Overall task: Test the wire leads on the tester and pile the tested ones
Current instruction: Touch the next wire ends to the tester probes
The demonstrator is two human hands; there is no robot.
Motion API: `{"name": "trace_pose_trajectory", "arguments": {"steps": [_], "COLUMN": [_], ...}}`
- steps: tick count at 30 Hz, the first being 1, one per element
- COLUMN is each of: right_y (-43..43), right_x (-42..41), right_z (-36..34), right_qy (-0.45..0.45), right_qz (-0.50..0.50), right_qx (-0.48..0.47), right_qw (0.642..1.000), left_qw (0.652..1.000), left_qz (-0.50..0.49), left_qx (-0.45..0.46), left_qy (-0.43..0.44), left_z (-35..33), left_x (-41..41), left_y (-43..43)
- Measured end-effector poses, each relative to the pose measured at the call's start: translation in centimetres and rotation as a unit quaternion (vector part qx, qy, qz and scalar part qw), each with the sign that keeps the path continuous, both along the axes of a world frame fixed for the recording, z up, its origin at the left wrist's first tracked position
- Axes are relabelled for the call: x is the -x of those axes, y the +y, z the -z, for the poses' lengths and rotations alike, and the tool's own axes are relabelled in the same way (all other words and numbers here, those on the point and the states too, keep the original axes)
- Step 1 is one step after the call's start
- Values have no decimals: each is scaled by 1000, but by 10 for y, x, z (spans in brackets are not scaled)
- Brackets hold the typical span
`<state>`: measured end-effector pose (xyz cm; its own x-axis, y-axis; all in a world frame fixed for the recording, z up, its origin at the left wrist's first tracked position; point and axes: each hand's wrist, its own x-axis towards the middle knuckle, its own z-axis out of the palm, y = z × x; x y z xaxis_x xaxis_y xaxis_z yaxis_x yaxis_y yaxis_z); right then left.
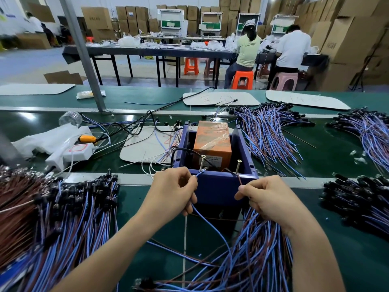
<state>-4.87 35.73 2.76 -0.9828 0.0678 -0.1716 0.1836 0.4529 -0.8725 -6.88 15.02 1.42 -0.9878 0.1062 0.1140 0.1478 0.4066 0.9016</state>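
A blue wire (197, 175) is pinched in the left hand's (174, 190) grip at the tester's (216, 189) left screw (203, 163). A brown wire (240, 180) is pinched in the right hand's (267, 197) grip.

Bright, even overhead light; soft glare on the green worktop (130, 207) beyond the left hand (174, 190), edges bowed, far corners smeared.

Left hand (174, 190) pinches blue wire (199, 174) — right hand (271, 199), brown (240, 179).
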Motion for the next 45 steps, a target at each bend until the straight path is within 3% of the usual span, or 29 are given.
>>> {"name": "trace_pose_trajectory", "arguments": {"steps": [18, 28, 45], "right_y": [-1, -2, -4], "right_x": [-1, -1, 1], "right_z": [-1, -1, 2], "right_qy": [-6, -10, -17], "right_qz": [-8, -11, -26], "right_qx": [15, 20, 7], "right_qw": [1000, 1000, 999], "left_qw": [1000, 997, 997], "left_qz": [-2, 24, 34], "left_qx": [24, -52, -47], "left_qy": [-4, -44, -49], "left_z": [13, 16, 14], "left_x": [1, 5, 5], "left_y": [8, 9, 8]}}
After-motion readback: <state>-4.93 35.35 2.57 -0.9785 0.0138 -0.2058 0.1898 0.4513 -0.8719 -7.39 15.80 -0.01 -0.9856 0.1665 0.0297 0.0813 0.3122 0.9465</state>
